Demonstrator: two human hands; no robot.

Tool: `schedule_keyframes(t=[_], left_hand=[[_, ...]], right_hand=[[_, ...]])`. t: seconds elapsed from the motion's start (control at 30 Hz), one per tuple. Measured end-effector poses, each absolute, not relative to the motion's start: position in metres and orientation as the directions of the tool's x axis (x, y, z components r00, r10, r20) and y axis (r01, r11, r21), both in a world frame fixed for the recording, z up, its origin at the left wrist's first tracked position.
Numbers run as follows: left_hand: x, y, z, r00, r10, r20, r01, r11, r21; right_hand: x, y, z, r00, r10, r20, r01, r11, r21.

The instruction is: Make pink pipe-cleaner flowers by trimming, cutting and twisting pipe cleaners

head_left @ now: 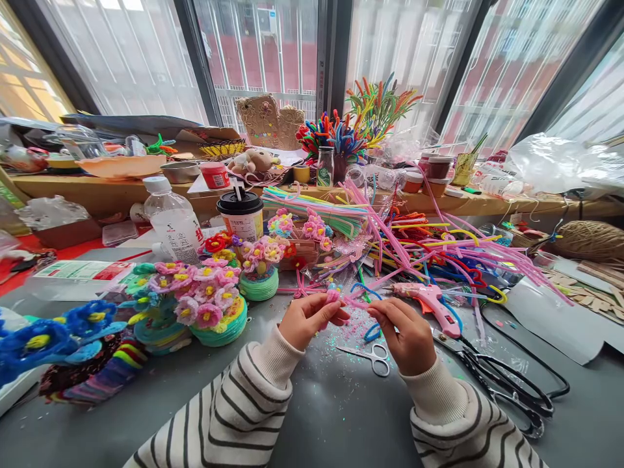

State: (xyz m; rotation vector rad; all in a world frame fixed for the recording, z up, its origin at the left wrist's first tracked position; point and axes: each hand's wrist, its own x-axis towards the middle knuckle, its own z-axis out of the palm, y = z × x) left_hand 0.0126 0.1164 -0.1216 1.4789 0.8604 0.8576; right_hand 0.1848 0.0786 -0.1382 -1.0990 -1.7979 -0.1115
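Note:
Over the middle of the grey table, my left hand (306, 320) pinches a small curled piece of pink pipe cleaner (332, 296) between thumb and fingers. Its free strand stretches right to my right hand (405, 333), whose thumb and fingertips are closed on the end. Below and between my hands lie small silver scissors (379, 359) on the table. A pink glue gun (431, 302) rests just past my right hand. Pink clippings (358, 325) are scattered under my fingers.
Pots of pipe-cleaner flowers (209, 299) crowd the left side, beside a plastic bottle (170, 218) and a lidded cup (241, 218). Loose pipe cleaners (468, 253) heap at centre right. Large black-handled scissors (509, 383) and a cable lie on the right. A cluttered ledge (273, 188) runs behind.

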Motion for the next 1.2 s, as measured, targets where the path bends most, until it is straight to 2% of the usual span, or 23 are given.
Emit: schedule_keyframes(t=[0.67, 1.2], left_hand=[[0.014, 0.114, -0.117, 0.540, 0.837, 0.089, 0.144, -0.197, 0.970], [0.017, 0.110, -0.116, 0.576, 0.817, -0.025, 0.174, -0.092, 0.980]], right_hand=[[0.181, 0.076, -0.136, -0.149, 0.648, 0.747, 0.710, 0.596, -0.375], [0.171, 0.073, -0.140, -0.169, 0.702, 0.692, 0.680, 0.592, -0.434]])
